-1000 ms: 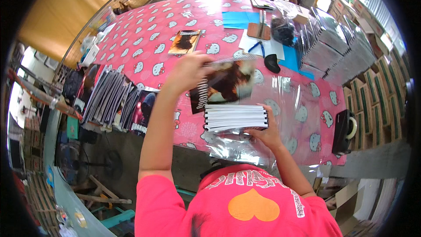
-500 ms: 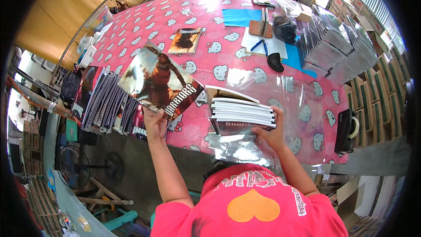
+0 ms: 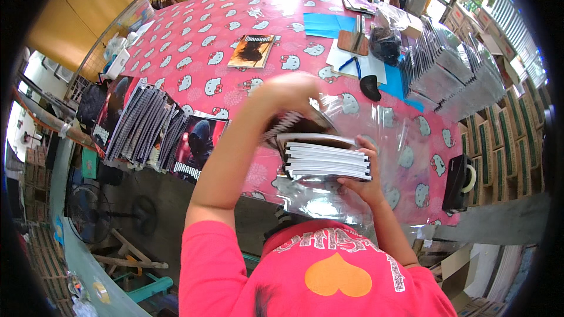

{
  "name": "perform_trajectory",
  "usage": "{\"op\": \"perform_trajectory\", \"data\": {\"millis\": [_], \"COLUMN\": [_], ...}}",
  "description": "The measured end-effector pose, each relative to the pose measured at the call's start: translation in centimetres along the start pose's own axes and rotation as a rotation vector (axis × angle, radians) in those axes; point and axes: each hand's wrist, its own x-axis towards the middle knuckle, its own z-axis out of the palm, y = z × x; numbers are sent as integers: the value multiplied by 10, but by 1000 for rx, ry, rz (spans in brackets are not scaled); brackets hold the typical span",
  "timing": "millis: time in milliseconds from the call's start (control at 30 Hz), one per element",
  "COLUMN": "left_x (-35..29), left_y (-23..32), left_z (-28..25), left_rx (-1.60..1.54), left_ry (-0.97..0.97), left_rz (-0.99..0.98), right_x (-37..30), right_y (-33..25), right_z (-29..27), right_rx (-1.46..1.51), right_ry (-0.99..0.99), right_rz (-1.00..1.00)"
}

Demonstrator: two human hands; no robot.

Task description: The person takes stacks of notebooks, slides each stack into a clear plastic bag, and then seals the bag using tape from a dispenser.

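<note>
Okay — stack of white-paged booklets sits just right of centre in the frame, page edges facing the lower edge, over crinkled clear plastic on a pink tablecloth with white cat faces.

Right hand is part-closed around the stack's right end, thumb at the near lower corner, fingers at the far side; it has hold of the stack. Left hand, at frame centre, is motion-blurred, fingers bent downward over a dark-covered spiral booklet at the stack's far left; cannot tell how far open it is or whether it grips that booklet.

Left of frame: leaning row of spiral-bound booklets, and beside it a booklet with a hooded figure on its cover. Upper middle: one orange-and-black booklet lying flat, apart from the rest. Upper right: bright blue sheets, brown wooden block, blue-handled pliers on white paper, black curved object near them — then tall piles of plastic-wrapped spiral books. Right edge of the cloth: black tape dispenser with a pale roll.
</note>
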Motion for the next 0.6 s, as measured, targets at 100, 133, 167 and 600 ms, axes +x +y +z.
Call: {"op": "perform_trajectory", "data": {"millis": [100, 133, 167, 600], "left_x": [51, 46, 39, -68], "left_y": [59, 64, 61, -37], "left_z": [23, 23, 23, 219], "left_rx": [-105, -364, -622, -1298], "left_ry": [-78, -9, 57, 857], "left_rz": [275, 257, 230, -175], "right_x": [-1, 3, 8, 2], "right_y": [1, -2, -6, 13], "right_z": [7, 1, -5, -6], "right_rx": [201, 202, 209, 387], "right_ry": [115, 18, -80, -149], "right_rz": [142, 197, 253, 406]}}
